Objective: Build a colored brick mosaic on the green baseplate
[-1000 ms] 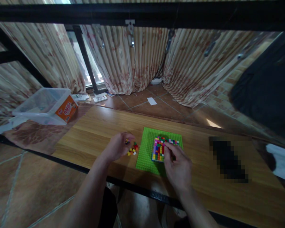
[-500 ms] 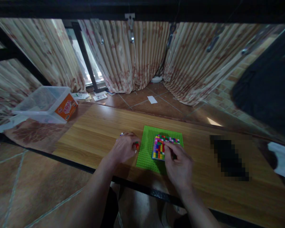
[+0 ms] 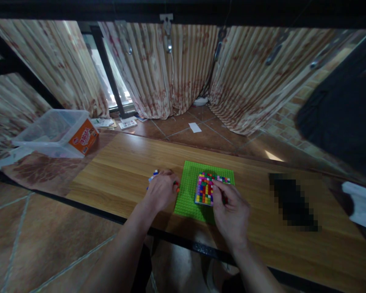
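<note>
A green studded baseplate (image 3: 186,199) lies on the wooden table, with a block of many-coloured toy bricks (image 3: 203,196) built up on it. My right hand (image 3: 232,207) is over the right side of this block, thumb and forefinger pinched at its top surface. What the pinch holds, if anything, is too small to tell. Left of the baseplate, my left hand (image 3: 161,187) is curled low to the table with red toy bricks (image 3: 176,187) at its fingertips. Loose blue and white bricks (image 3: 154,175) show behind it, partly covered by the hand.
A clear plastic box (image 3: 51,134) with an orange label stands at the table's left end. A blurred-out black object (image 3: 294,203) lies on the right of the wooden table (image 3: 125,162). Striped curtains (image 3: 186,73) hang beyond, and papers (image 3: 128,124) lie on the floor.
My left hand has shifted slightly right, and more blue and white bricks show behind it. The right hand has turned a little, its pinch staying at the brick block.
</note>
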`<action>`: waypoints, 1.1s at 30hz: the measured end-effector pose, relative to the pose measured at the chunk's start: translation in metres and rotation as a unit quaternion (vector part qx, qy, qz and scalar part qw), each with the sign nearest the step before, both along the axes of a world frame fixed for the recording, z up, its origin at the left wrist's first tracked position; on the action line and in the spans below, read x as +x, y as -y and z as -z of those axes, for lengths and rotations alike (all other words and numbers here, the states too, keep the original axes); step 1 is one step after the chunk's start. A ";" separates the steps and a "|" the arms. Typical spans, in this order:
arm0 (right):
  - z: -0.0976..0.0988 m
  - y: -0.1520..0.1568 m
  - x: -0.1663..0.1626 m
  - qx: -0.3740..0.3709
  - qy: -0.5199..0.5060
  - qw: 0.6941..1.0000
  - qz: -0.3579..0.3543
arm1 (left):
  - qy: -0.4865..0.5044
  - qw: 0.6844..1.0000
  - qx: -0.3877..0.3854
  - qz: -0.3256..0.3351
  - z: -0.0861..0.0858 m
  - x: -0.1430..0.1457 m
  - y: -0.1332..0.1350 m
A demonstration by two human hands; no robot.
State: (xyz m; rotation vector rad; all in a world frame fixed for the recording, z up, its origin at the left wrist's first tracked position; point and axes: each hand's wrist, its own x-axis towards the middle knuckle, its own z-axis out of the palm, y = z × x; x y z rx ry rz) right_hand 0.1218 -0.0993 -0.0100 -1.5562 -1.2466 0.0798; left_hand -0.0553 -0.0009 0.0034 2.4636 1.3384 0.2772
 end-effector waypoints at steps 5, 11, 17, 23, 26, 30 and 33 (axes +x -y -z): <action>-0.001 -0.001 0.000 0.010 0.007 1.000 0.000 | 0.037 0.999 0.005 -0.010 0.005 -0.002 -0.004; -0.002 -0.002 -0.002 0.027 0.000 0.998 -0.056 | 0.250 0.963 -0.093 -0.020 -0.005 0.000 -0.003; -0.008 0.000 -0.005 -0.006 0.043 0.988 -0.147 | 0.418 0.839 -0.345 0.048 -0.012 0.013 0.008; -0.012 0.002 -0.001 -0.009 0.005 0.982 -0.187 | 0.484 0.754 -0.440 0.058 -0.010 0.025 0.016; -0.011 0.002 0.009 -0.024 -0.007 0.984 -0.178 | 0.487 0.754 -0.439 0.036 -0.010 0.029 0.017; -0.007 0.002 0.030 -0.053 0.012 0.994 -0.096 | 0.473 0.794 -0.380 -0.040 -0.007 0.030 0.010; -0.002 -0.001 0.039 -0.066 0.046 0.996 -0.048 | 0.422 0.848 -0.304 -0.096 0.001 0.030 0.005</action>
